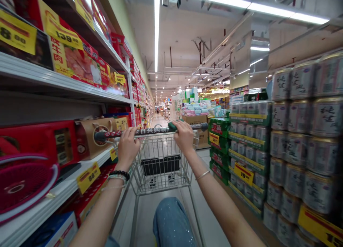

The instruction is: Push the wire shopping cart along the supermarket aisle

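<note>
Well, bare left hand [128, 145]: clamped on dark tubular cart handle [151, 130], shopper's eleven o'clock.
Bare right hand [184, 136]: likewise, one o'clock.

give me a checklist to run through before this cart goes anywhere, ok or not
1. Left hand on the cart handle: ok.
2. Right hand on the cart handle: ok.
3. Handle's left end apart from the brown bag on the shelf: cannot tell, they overlap in view.
4. Wire basket apart from the green cases: ok, floor shows between.
5. Floor straight ahead: cannot tell, the basket partly hides it.
</note>
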A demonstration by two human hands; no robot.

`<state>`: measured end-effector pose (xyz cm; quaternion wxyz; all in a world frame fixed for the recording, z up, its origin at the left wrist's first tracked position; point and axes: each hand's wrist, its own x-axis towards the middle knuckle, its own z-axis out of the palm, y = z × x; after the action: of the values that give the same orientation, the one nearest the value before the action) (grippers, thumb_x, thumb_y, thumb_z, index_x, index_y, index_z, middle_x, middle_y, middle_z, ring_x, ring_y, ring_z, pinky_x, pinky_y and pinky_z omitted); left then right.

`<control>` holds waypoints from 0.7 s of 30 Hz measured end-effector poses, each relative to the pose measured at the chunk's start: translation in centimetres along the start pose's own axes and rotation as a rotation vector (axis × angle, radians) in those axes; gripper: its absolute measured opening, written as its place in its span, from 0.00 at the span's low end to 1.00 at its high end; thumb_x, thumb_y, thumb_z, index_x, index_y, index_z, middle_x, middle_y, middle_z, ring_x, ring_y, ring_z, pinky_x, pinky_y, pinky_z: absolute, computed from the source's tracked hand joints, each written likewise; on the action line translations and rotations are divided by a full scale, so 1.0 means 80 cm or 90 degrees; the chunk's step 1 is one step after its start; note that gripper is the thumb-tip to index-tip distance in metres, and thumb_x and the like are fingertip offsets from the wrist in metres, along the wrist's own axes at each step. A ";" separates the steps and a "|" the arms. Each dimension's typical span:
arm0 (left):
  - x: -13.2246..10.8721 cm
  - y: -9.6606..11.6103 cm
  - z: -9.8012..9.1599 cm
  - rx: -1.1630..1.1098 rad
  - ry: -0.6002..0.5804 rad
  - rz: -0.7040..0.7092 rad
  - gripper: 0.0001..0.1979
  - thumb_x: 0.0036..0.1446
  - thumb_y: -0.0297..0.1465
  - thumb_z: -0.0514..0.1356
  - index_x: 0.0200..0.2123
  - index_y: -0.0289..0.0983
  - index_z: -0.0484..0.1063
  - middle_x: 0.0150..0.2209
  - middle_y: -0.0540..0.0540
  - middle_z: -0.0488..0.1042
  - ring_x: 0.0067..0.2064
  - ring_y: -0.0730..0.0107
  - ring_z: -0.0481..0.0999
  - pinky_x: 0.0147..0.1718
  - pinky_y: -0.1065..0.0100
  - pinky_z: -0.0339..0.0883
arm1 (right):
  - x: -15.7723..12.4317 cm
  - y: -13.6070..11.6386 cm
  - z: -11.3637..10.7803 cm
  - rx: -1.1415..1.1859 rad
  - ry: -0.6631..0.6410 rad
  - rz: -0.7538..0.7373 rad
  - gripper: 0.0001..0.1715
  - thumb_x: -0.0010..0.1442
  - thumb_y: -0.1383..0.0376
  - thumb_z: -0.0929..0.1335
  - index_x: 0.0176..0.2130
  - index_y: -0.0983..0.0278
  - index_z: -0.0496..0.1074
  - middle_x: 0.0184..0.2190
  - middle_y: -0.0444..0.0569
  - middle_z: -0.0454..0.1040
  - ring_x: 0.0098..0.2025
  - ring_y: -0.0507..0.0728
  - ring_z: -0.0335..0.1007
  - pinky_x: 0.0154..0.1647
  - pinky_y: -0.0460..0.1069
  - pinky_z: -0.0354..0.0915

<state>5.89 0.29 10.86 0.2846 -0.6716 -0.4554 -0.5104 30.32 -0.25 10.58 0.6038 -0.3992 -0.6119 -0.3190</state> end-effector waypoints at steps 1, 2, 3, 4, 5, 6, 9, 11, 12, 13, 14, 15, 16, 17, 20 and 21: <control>0.000 -0.015 -0.010 0.014 0.018 -0.023 0.23 0.50 0.24 0.53 0.51 0.35 0.70 0.53 0.37 0.72 0.57 0.52 0.68 0.61 0.53 0.58 | 0.001 0.017 -0.008 -0.006 0.026 0.033 0.28 0.49 0.76 0.61 0.45 0.61 0.78 0.46 0.48 0.80 0.52 0.59 0.73 0.59 0.56 0.64; 0.000 -0.031 -0.020 0.029 0.038 -0.054 0.23 0.51 0.24 0.53 0.51 0.35 0.70 0.53 0.37 0.72 0.57 0.51 0.68 0.61 0.53 0.58 | 0.002 0.032 -0.013 -0.010 0.054 0.068 0.27 0.49 0.76 0.61 0.43 0.62 0.79 0.44 0.51 0.80 0.50 0.61 0.74 0.58 0.57 0.64; 0.000 -0.045 -0.030 0.037 0.046 -0.076 0.22 0.50 0.24 0.53 0.50 0.35 0.71 0.52 0.38 0.72 0.56 0.51 0.68 0.60 0.53 0.59 | 0.002 0.043 -0.016 -0.010 0.078 0.097 0.26 0.49 0.75 0.61 0.43 0.62 0.79 0.43 0.52 0.81 0.49 0.62 0.74 0.58 0.58 0.64; -0.001 -0.057 -0.037 0.041 0.036 -0.080 0.22 0.50 0.24 0.53 0.49 0.36 0.71 0.51 0.38 0.73 0.56 0.52 0.69 0.60 0.54 0.60 | 0.003 0.050 -0.015 -0.006 0.106 0.125 0.25 0.50 0.75 0.61 0.42 0.63 0.79 0.42 0.54 0.81 0.49 0.63 0.74 0.58 0.59 0.63; -0.002 -0.066 -0.043 0.040 0.024 -0.079 0.22 0.50 0.24 0.53 0.49 0.36 0.72 0.51 0.39 0.73 0.55 0.53 0.69 0.59 0.54 0.61 | 0.003 0.051 -0.013 0.001 0.132 0.150 0.25 0.51 0.74 0.60 0.42 0.64 0.79 0.42 0.55 0.80 0.49 0.64 0.73 0.58 0.60 0.62; -0.002 -0.071 -0.047 0.038 0.013 -0.074 0.22 0.49 0.24 0.52 0.49 0.36 0.72 0.51 0.39 0.73 0.55 0.53 0.70 0.59 0.55 0.62 | 0.003 0.046 -0.007 0.010 0.153 0.173 0.25 0.51 0.74 0.60 0.43 0.65 0.79 0.41 0.57 0.80 0.49 0.65 0.73 0.59 0.61 0.61; -0.005 -0.063 -0.048 0.034 0.009 -0.071 0.24 0.48 0.22 0.52 0.49 0.37 0.72 0.51 0.41 0.73 0.55 0.54 0.70 0.58 0.57 0.63 | 0.006 -0.004 0.020 0.025 0.138 0.227 0.24 0.53 0.75 0.59 0.44 0.68 0.78 0.42 0.60 0.80 0.51 0.66 0.71 0.59 0.62 0.59; -0.007 -0.046 -0.043 0.025 -0.003 -0.063 0.24 0.48 0.21 0.52 0.50 0.38 0.72 0.51 0.42 0.73 0.55 0.56 0.70 0.59 0.57 0.63 | 0.008 -0.054 0.042 0.029 0.062 0.225 0.25 0.53 0.76 0.60 0.45 0.68 0.77 0.44 0.60 0.79 0.51 0.65 0.71 0.59 0.61 0.60; -0.007 -0.037 -0.040 0.018 -0.011 -0.058 0.25 0.48 0.21 0.52 0.50 0.38 0.71 0.52 0.42 0.73 0.55 0.56 0.70 0.59 0.57 0.62 | 0.009 -0.080 0.052 0.037 0.021 0.203 0.25 0.53 0.77 0.60 0.46 0.69 0.77 0.45 0.59 0.79 0.51 0.63 0.72 0.59 0.59 0.60; -0.007 -0.029 -0.037 0.010 -0.017 -0.053 0.26 0.48 0.20 0.51 0.51 0.38 0.71 0.52 0.42 0.73 0.56 0.57 0.70 0.60 0.57 0.62 | 0.010 -0.102 0.061 0.049 -0.011 0.172 0.25 0.52 0.77 0.61 0.46 0.69 0.77 0.46 0.58 0.79 0.52 0.62 0.72 0.60 0.58 0.59; -0.007 -0.023 -0.034 0.003 -0.022 -0.046 0.26 0.48 0.20 0.51 0.51 0.38 0.71 0.53 0.42 0.73 0.56 0.57 0.70 0.60 0.57 0.62 | 0.011 -0.121 0.069 0.063 -0.038 0.137 0.26 0.52 0.77 0.61 0.47 0.69 0.76 0.47 0.57 0.79 0.53 0.62 0.71 0.61 0.57 0.59; -0.006 -0.021 -0.033 -0.002 -0.029 -0.038 0.26 0.48 0.20 0.51 0.51 0.37 0.70 0.53 0.41 0.72 0.56 0.56 0.70 0.60 0.57 0.62 | 0.010 -0.133 0.074 0.075 -0.059 0.104 0.26 0.52 0.77 0.61 0.48 0.68 0.76 0.49 0.56 0.78 0.54 0.61 0.71 0.62 0.56 0.58; -0.004 -0.022 -0.034 -0.004 -0.038 -0.029 0.25 0.48 0.21 0.51 0.51 0.36 0.70 0.53 0.41 0.72 0.56 0.56 0.70 0.60 0.56 0.62 | 0.009 -0.139 0.076 0.087 -0.073 0.068 0.27 0.52 0.77 0.62 0.49 0.68 0.76 0.50 0.55 0.78 0.55 0.60 0.70 0.62 0.55 0.59; -0.002 -0.028 -0.036 -0.002 -0.047 -0.021 0.24 0.49 0.21 0.51 0.50 0.36 0.70 0.53 0.40 0.72 0.56 0.56 0.70 0.60 0.56 0.62 | 0.008 -0.137 0.075 0.096 -0.080 0.030 0.28 0.52 0.77 0.62 0.50 0.67 0.75 0.51 0.54 0.78 0.56 0.59 0.70 0.62 0.55 0.59; 0.006 -0.063 -0.050 0.030 -0.071 -0.026 0.22 0.50 0.23 0.52 0.49 0.35 0.71 0.51 0.39 0.73 0.55 0.54 0.70 0.59 0.54 0.62 | -0.003 -0.095 0.058 0.101 -0.058 -0.086 0.31 0.50 0.77 0.61 0.51 0.64 0.75 0.51 0.49 0.78 0.56 0.57 0.70 0.62 0.53 0.60; 0.007 -0.078 -0.056 0.043 -0.075 -0.037 0.21 0.50 0.24 0.53 0.49 0.35 0.71 0.51 0.39 0.74 0.55 0.53 0.70 0.59 0.53 0.63 | -0.008 -0.073 0.048 0.090 -0.038 -0.111 0.32 0.50 0.78 0.60 0.51 0.63 0.74 0.51 0.48 0.78 0.57 0.56 0.70 0.63 0.54 0.60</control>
<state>-1.63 -0.65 12.31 0.2650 -0.6771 -0.5072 -0.4628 23.37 0.26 10.22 0.5819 -0.3098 -0.6830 -0.3145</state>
